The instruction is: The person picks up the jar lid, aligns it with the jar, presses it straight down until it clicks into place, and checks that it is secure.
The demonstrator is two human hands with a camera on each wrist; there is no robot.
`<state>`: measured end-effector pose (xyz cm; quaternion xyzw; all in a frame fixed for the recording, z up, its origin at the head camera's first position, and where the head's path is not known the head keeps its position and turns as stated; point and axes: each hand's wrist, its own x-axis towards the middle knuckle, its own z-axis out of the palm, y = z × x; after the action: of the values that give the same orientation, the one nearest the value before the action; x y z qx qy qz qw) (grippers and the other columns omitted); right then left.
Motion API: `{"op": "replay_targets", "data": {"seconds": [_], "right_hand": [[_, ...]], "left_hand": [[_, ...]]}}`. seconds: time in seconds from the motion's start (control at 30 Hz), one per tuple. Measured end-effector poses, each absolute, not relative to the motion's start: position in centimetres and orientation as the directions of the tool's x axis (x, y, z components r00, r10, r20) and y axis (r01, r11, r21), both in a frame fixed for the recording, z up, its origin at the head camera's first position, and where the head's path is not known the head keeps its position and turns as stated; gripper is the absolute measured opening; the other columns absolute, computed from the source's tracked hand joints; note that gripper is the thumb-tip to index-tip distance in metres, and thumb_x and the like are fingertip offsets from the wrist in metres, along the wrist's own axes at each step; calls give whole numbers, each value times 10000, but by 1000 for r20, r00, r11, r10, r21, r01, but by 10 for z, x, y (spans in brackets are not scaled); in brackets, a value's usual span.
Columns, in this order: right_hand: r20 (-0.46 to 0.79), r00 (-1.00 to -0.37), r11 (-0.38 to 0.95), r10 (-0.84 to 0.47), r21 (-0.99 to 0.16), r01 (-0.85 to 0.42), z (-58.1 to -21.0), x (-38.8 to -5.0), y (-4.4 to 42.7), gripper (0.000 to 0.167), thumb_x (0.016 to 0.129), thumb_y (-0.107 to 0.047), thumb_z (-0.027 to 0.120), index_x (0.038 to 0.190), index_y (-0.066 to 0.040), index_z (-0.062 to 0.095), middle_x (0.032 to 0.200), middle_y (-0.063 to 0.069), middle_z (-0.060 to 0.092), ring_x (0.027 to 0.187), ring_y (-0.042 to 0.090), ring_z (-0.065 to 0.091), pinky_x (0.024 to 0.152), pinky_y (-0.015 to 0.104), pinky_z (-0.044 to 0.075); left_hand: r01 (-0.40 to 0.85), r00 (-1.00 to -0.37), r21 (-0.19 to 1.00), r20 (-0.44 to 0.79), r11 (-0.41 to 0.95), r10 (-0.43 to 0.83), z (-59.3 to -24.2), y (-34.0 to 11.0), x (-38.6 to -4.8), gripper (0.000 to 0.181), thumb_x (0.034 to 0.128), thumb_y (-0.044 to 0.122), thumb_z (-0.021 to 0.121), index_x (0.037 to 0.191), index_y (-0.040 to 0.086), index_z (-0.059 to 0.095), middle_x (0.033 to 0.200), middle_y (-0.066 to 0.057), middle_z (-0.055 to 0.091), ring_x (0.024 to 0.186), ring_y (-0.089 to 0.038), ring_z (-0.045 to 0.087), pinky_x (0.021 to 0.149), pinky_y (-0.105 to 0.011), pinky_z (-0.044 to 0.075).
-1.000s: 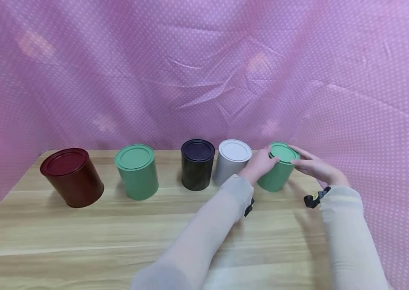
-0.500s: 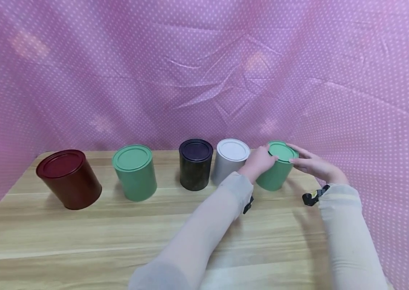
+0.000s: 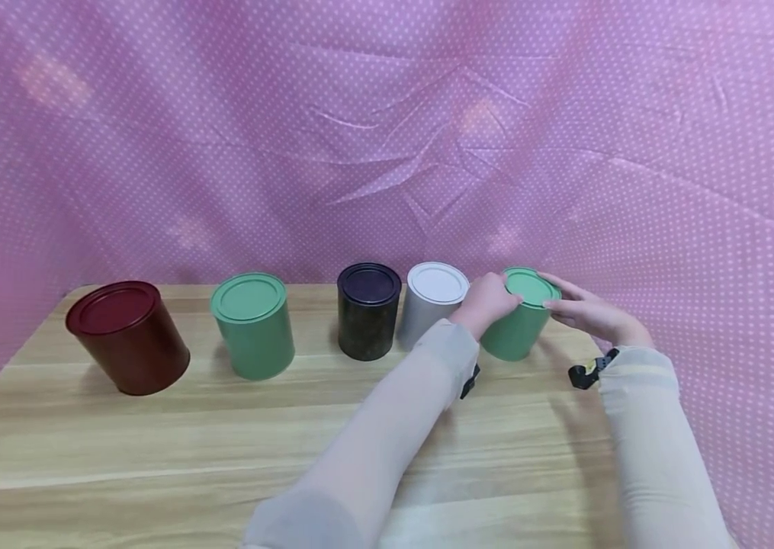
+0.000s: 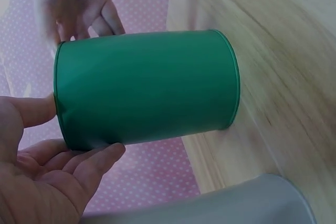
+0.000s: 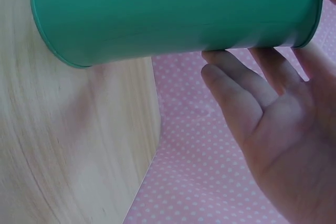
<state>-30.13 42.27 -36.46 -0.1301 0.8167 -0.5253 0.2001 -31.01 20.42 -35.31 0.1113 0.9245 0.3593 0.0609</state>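
The rightmost green can (image 3: pixel 515 335) with a lid stands on the wooden table at the right, between both hands. My left hand (image 3: pixel 488 305) grips its top rim from the left; in the left wrist view its thumb is at the lid end and its fingers lie along the green side. From the right, my right hand (image 3: pixel 595 314) holds the same can, thumb at the rim and fingertips against the wall, as the right wrist view shows of those fingers (image 5: pixel 231 98). A white can (image 3: pixel 424 313) stands beside the left hand, partly hidden by it.
Left of the white can is a black can (image 3: pixel 368 332). Farther left stand another green can (image 3: pixel 256 343) and a larger dark red can (image 3: pixel 136 351). A pink dotted cloth (image 3: pixel 256 152) hangs behind and beside the wooden table (image 3: pixel 174 450).
The whole head view has shifted slightly, so everything lies a little farther left. Both hands stay on the green can, with no clear movement of it on the table.
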Motion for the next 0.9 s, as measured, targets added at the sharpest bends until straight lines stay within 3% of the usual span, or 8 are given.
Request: {"op": "replay_targets", "data": {"seconds": [0.3, 0.5, 0.67, 0.77, 0.9], "right_hand": [[-195, -885, 396, -424, -918, 13, -367, -303, 425, 745, 1010, -213, 508, 1571, -188, 19, 1613, 193, 64, 1424, 112, 297, 1174, 407, 191], [-208, -881, 377, -425, -925, 37, -365, -303, 421, 746, 1012, -174, 496, 1569, -182, -1, 1613, 203, 35, 1478, 342, 102, 1181, 430, 157], [-217, -875, 374, -432, -926, 45, -366, -303, 419, 753, 1009, -168, 501, 1568, -178, -3, 1612, 209, 29, 1472, 367, 87, 1177, 429, 166], [-217, -879, 381, -424, -924, 44, -365, -303, 420, 746, 1012, -160, 494, 1569, -173, -2, 1610, 212, 38, 1473, 297, 163, 1177, 424, 175], [-214, -884, 366, -414, -929, 53, -364, -304, 421, 749, 1006, -149, 503, 1570, -184, 11, 1610, 205, 47, 1370, 62, 372, 1177, 414, 180]], "left_hand": [[191, -962, 648, -27, 737, 273, -350, 203, -312, 525, 917, 362, 645, 1393, 170, 535, 1313, -7, 631, 1166, -167, 621, 990, -325, 505], [213, -957, 609, -26, 764, 288, -348, 200, -313, 484, 911, 365, 650, 1347, 165, 583, 1238, -20, 673, 1099, -174, 653, 943, -317, 533], [205, -960, 595, -32, 777, 278, -347, 198, -312, 411, 904, 362, 658, 1256, 150, 647, 1165, -16, 700, 1045, -168, 664, 909, -306, 544], [208, -959, 611, -25, 764, 281, -348, 199, -312, 371, 905, 341, 658, 1210, 131, 668, 1114, -20, 714, 994, -161, 677, 877, -300, 557], [204, -961, 628, -17, 751, 276, -347, 200, -313, 310, 901, 303, 655, 1144, 113, 693, 1027, -18, 726, 899, -149, 683, 834, -299, 572]]}}
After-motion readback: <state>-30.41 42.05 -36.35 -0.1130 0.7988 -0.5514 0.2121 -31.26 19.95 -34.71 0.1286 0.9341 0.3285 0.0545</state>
